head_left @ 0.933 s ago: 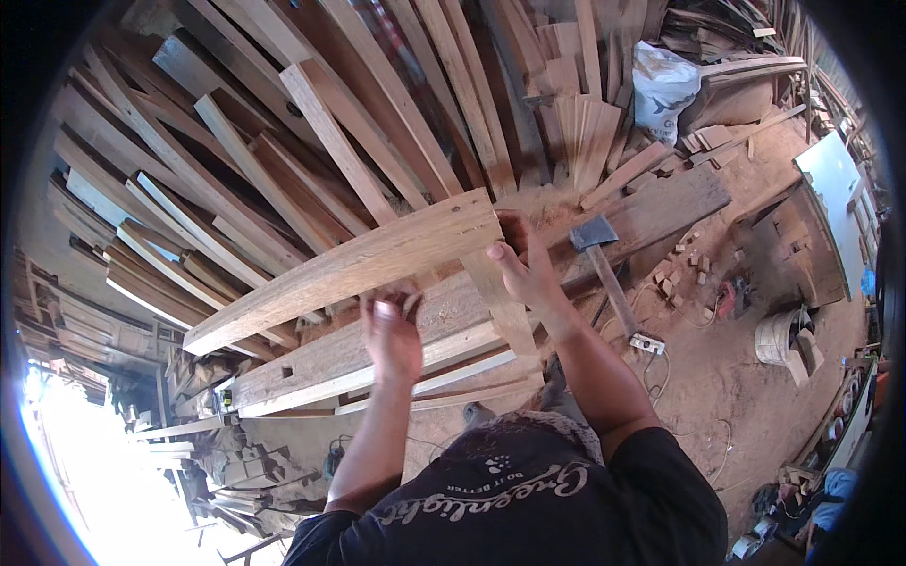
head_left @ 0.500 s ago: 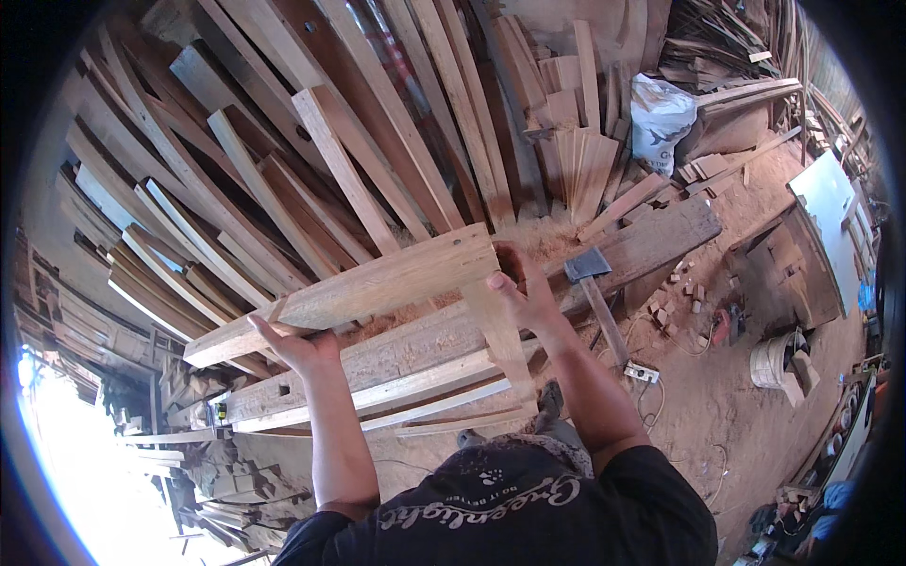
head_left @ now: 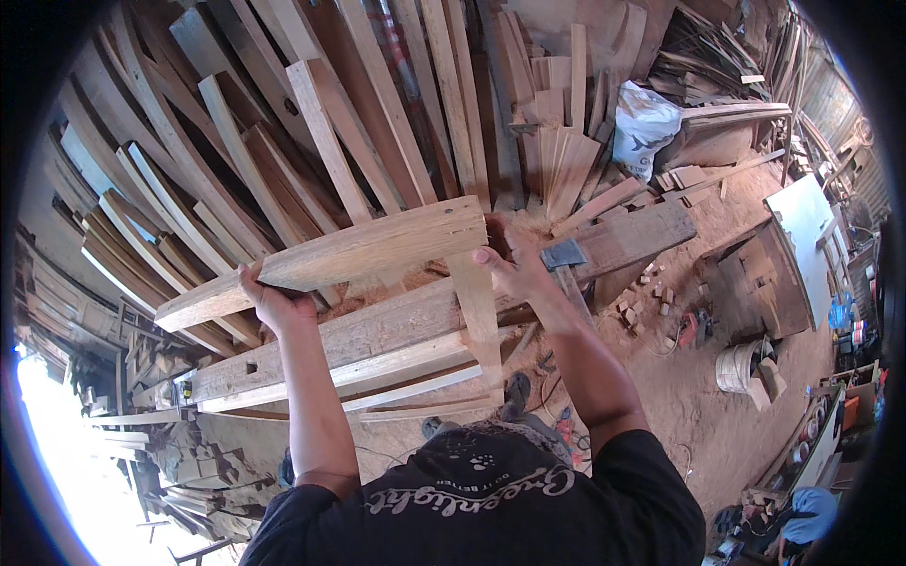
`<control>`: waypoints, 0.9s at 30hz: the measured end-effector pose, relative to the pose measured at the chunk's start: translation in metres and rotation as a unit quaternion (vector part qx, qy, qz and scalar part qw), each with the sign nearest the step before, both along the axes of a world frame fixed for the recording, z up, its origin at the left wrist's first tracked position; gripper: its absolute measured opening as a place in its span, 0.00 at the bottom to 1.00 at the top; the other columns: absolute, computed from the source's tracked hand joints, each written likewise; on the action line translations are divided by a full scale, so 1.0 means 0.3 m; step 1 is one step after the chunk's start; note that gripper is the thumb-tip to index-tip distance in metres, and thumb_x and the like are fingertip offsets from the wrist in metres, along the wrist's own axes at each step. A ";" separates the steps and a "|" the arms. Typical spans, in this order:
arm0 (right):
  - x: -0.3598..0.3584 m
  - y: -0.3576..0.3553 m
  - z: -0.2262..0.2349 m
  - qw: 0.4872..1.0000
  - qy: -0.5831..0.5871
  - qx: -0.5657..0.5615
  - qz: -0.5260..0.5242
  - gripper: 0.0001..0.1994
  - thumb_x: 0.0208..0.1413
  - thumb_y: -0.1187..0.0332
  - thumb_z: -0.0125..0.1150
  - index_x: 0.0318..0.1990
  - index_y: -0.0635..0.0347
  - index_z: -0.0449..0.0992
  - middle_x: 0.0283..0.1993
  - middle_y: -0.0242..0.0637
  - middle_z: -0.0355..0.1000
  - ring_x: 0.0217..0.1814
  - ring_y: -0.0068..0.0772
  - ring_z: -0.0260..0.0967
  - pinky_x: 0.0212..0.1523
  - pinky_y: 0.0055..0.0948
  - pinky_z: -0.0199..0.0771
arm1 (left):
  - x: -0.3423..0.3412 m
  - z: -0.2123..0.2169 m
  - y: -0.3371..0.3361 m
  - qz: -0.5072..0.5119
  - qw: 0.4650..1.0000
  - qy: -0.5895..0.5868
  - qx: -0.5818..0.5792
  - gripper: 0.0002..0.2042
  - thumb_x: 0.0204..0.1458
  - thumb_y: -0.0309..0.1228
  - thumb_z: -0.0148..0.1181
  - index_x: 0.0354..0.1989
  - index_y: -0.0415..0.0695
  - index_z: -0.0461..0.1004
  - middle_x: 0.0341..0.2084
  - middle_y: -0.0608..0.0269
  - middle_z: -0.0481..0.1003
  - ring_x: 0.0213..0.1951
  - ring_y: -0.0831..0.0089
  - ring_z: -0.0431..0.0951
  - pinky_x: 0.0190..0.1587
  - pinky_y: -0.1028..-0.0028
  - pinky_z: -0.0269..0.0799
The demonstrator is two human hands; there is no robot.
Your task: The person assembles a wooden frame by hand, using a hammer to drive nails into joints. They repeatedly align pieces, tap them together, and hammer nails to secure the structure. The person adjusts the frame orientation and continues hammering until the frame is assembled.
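1. The left hand (head_left: 274,302) grips the wooden frame (head_left: 359,250) near its left end. Its fingers curl around the lower edge of the top plank and are clamped on the wood.

2. The frame is held up in the air in front of the person, above a heavy beam (head_left: 377,335) that serves as the worktop. Its top plank is the long part. The long axis runs from lower left to upper right, rising a little toward the right.

3. A shorter leg (head_left: 477,316) hangs down from the right end of the plank, crossing in front of the near edge of the beam. I cannot tell whether its foot touches anything below.

4. The right hand (head_left: 514,269) holds the frame at that right end, just where the leg meets the plank. Its fingers are closed on the end of the wood, thumb toward the person.

5. The two hands are well apart along the plank, one toward each end, so the frame lies across the body between them. The right hand sits nearer the joint, the left nearer the free tip.

6. Just beside the right wrist, a hatchet (head_left: 563,257) rests on the beam near its right end, head up, touching neither hand.

7. Farther right, a white sack (head_left: 646,127) leans among the stacked boards (head_left: 311,123).
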State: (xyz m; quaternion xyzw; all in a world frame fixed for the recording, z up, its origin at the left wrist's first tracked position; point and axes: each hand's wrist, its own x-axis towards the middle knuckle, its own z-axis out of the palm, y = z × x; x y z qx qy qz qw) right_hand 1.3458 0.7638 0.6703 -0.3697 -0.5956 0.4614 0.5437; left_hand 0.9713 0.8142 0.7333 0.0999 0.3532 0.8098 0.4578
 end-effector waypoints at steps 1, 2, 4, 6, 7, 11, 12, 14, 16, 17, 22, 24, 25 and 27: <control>0.015 0.002 0.004 0.999 -0.034 0.005 0.004 0.35 0.65 0.50 0.68 0.68 0.65 0.64 0.64 0.40 0.71 0.67 0.31 0.65 0.68 0.35 0.65 | 0.008 0.005 -0.004 0.001 1.000 0.004 -0.005 0.24 0.57 0.57 0.66 0.48 0.49 0.74 0.56 0.56 0.73 0.59 0.56 0.74 0.62 0.52 0.73; 0.038 0.003 0.010 0.998 -0.067 0.010 0.008 0.35 0.65 0.50 0.68 0.68 0.66 0.64 0.65 0.41 0.70 0.67 0.32 0.65 0.68 0.36 0.65 | 0.019 0.009 -0.007 0.001 1.000 0.007 -0.010 0.25 0.57 0.57 0.67 0.48 0.49 0.74 0.57 0.56 0.73 0.59 0.56 0.74 0.62 0.52 0.73; 0.087 -0.015 0.040 0.996 -0.088 0.001 0.010 0.32 0.66 0.53 0.67 0.69 0.64 0.66 0.63 0.41 0.73 0.64 0.35 0.69 0.66 0.36 0.68 | 0.003 0.007 -0.024 0.015 1.000 0.006 -0.010 0.26 0.56 0.57 0.67 0.51 0.49 0.74 0.58 0.56 0.72 0.60 0.56 0.73 0.62 0.51 0.72; 0.205 -0.061 -0.009 0.980 -0.176 -0.050 -0.073 0.34 0.64 0.54 0.69 0.69 0.67 0.64 0.64 0.47 0.73 0.65 0.42 0.71 0.65 0.38 0.70 | -0.003 0.019 -0.038 0.027 1.000 0.011 -0.010 0.28 0.57 0.57 0.66 0.55 0.47 0.72 0.59 0.55 0.72 0.61 0.56 0.72 0.64 0.52 0.71; 0.288 -0.079 -0.097 0.946 -0.276 -0.081 -0.151 0.38 0.63 0.54 0.71 0.69 0.72 0.61 0.67 0.53 0.69 0.69 0.46 0.68 0.67 0.39 0.68 | 0.028 0.036 -0.043 0.027 1.000 0.011 -0.009 0.30 0.58 0.56 0.65 0.58 0.46 0.71 0.60 0.55 0.71 0.62 0.56 0.71 0.65 0.52 0.69; 0.449 -0.256 -0.491 0.763 -0.539 -0.175 -0.311 0.36 0.55 0.53 0.77 0.57 0.72 0.66 0.45 0.53 0.79 0.50 0.44 0.79 0.49 0.39 0.80 | 0.043 0.010 -0.022 0.019 0.999 0.015 0.021 0.30 0.59 0.56 0.64 0.59 0.45 0.71 0.60 0.54 0.70 0.63 0.55 0.70 0.67 0.52 0.67; 0.454 -0.244 -0.492 0.812 -0.442 -0.261 -0.278 0.32 0.55 0.54 0.77 0.54 0.70 0.67 0.41 0.49 0.78 0.44 0.41 0.78 0.44 0.38 0.79 | 0.049 0.017 -0.028 0.026 0.999 0.016 0.011 0.29 0.59 0.56 0.65 0.56 0.44 0.72 0.59 0.54 0.71 0.61 0.55 0.72 0.64 0.52 0.69; 0.475 -0.236 -0.485 0.854 -0.221 -0.423 -0.207 0.26 0.56 0.56 0.76 0.48 0.66 0.69 0.33 0.41 0.75 0.33 0.35 0.77 0.34 0.35 0.78 | 0.083 0.045 -0.042 0.029 0.999 0.018 -0.009 0.27 0.58 0.56 0.66 0.50 0.44 0.73 0.55 0.53 0.72 0.58 0.55 0.74 0.60 0.53 0.73; 0.543 -0.210 -0.466 0.873 -0.160 -0.425 -0.175 0.20 0.61 0.58 0.72 0.50 0.63 0.74 0.25 0.33 0.72 0.22 0.23 0.69 0.23 0.28 0.70 | 0.080 0.019 -0.030 0.024 0.999 0.021 0.009 0.27 0.59 0.56 0.65 0.51 0.44 0.72 0.55 0.53 0.72 0.57 0.56 0.75 0.58 0.54 0.74; 0.468 -0.177 -0.298 0.875 -0.188 -0.412 -0.171 0.19 0.63 0.58 0.71 0.50 0.63 0.75 0.25 0.33 0.72 0.22 0.23 0.69 0.23 0.28 0.70 | 0.036 0.009 -0.035 0.043 0.998 0.030 0.017 0.27 0.59 0.56 0.65 0.51 0.43 0.72 0.54 0.53 0.72 0.56 0.56 0.75 0.58 0.54 0.75; 0.476 -0.198 0.215 0.902 -0.356 -0.145 -0.195 0.32 0.66 0.45 0.64 0.63 0.66 0.72 0.32 0.36 0.76 0.26 0.25 0.73 0.31 0.29 0.75 | 0.077 0.043 -0.043 0.054 0.997 0.033 -0.037 0.26 0.61 0.57 0.62 0.50 0.44 0.74 0.55 0.54 0.72 0.57 0.56 0.74 0.59 0.54 0.73; 0.369 -0.190 0.558 0.936 -0.310 -0.149 -0.073 0.35 0.69 0.45 0.60 0.70 0.68 0.67 0.35 0.39 0.79 0.29 0.30 0.77 0.34 0.34 0.78 | 0.081 0.043 -0.036 0.051 0.998 0.039 -0.029 0.25 0.62 0.57 0.60 0.49 0.45 0.75 0.55 0.55 0.73 0.57 0.56 0.74 0.61 0.54 0.72; 0.314 -0.186 0.676 0.909 -0.383 -0.137 -0.087 0.36 0.69 0.45 0.59 0.70 0.68 0.65 0.38 0.42 0.80 0.31 0.37 0.79 0.37 0.38 0.79 | 0.069 0.027 -0.028 0.044 0.998 0.039 -0.013 0.25 0.63 0.56 0.60 0.48 0.45 0.75 0.54 0.55 0.73 0.57 0.57 0.75 0.61 0.55 0.72; 0.212 -0.161 0.816 0.860 -0.491 -0.092 -0.099 0.36 0.70 0.44 0.57 0.71 0.67 0.64 0.41 0.46 0.82 0.36 0.48 0.82 0.41 0.45 0.80 | 0.046 0.010 -0.030 0.045 0.998 0.040 0.005 0.24 0.64 0.56 0.59 0.48 0.44 0.75 0.52 0.55 0.74 0.55 0.58 0.75 0.61 0.56 0.72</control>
